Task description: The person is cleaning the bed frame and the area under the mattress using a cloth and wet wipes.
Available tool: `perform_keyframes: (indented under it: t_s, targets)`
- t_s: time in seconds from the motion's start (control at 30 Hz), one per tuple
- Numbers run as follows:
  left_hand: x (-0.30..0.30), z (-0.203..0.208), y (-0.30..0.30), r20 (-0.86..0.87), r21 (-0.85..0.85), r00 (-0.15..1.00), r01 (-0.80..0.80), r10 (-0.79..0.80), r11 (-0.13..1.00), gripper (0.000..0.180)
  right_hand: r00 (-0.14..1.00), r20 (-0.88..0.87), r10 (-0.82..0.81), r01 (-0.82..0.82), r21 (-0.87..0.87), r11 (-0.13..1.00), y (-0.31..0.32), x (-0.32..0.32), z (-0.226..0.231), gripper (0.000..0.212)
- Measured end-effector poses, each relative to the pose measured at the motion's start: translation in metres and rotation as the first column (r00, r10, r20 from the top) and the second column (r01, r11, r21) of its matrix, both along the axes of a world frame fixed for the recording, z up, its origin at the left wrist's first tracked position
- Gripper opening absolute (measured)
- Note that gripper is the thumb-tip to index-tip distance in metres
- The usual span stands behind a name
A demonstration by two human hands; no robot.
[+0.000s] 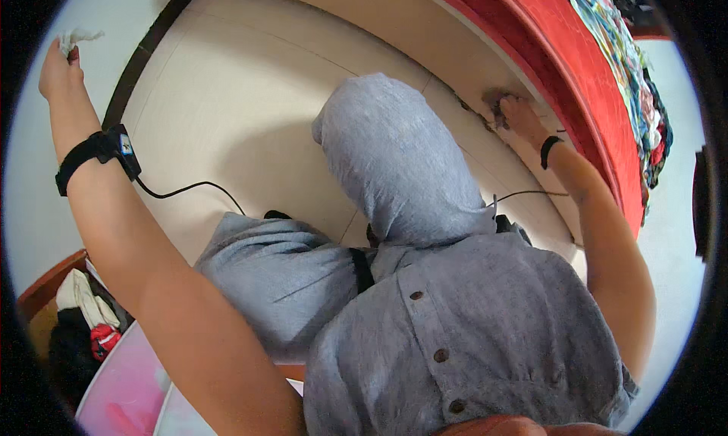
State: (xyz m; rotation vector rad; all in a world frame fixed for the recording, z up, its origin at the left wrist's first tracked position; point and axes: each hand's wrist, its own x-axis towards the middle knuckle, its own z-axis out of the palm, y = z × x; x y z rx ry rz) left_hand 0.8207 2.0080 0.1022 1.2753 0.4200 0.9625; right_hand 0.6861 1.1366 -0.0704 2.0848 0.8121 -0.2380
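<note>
My left hand [62, 72] is raised at the far left, close to the white wall. Its fingers are closed on a small crumpled white cloth [77, 39], thin and ragged, perhaps tissue. On the right, my right arm stretches forward to the pale side panel [447, 68] of a bed. There my right hand [523, 119] rests low against the panel with its fingers bent. A dark greyish patch [496, 107] shows at the fingertips; whether it is a crumpled rag or a mark on the panel, I cannot make out.
A red-covered mattress [565, 72] with a patterned cloth [614, 64] lies along the right. Pale floor tiles [250, 79] meet a dark skirting strip [148, 49]. Clothes [83, 307] and a pink tub [125, 379] stand at the lower left. A black cable [182, 189] trails from my left wrist strap.
</note>
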Motion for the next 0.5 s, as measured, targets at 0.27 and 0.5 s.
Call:
perform_keyframes:
  t_s: [0.27, 0.5]
  targets:
    - [0.018, -0.014, 0.005, 0.038, -0.231, 0.998, 0.051, -0.043, 0.972, 0.031, 0.984, 0.177, 0.025, -0.089, 0.361, 0.928, 0.161, 0.078, -0.012, 0.032]
    - [0.039, -0.017, -0.03, -0.02, -0.281, 0.999, 0.039, -0.046, 0.959, 0.032, 0.884, 0.462, -0.077, -0.156, 0.445, 0.882, 0.216, 0.127, 0.005, 0.026]
